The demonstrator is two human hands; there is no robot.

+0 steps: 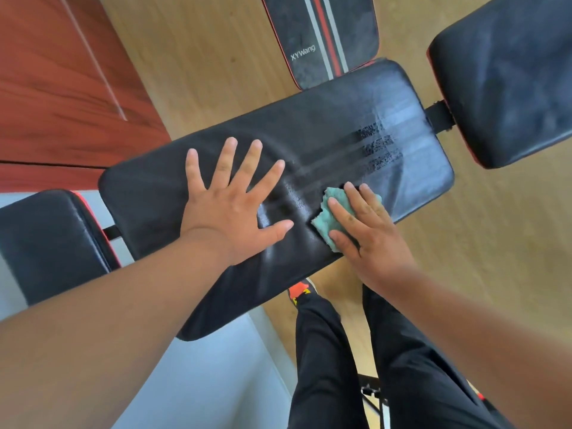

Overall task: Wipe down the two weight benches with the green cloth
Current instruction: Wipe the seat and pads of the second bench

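Observation:
A long black bench pad [325, 131] runs across the middle of the view. My left hand [235, 199] lies flat on it with fingers spread. My right hand [368, 230] presses the green cloth [325, 218] onto the pad near its front edge, fingers straight over the cloth. Wet streaks and a dusty patch [380, 147] show on the pad beyond the cloth. A second bench pad with grey and red stripes [322, 35] lies on the floor behind.
Another black pad [510, 75] joins the bench at the right, and a smaller one [52, 243] at the left. A red-brown wooden panel [55, 88] stands at the upper left. Light wood floor [483, 230] surrounds the benches. My legs in black trousers [387, 366] are below.

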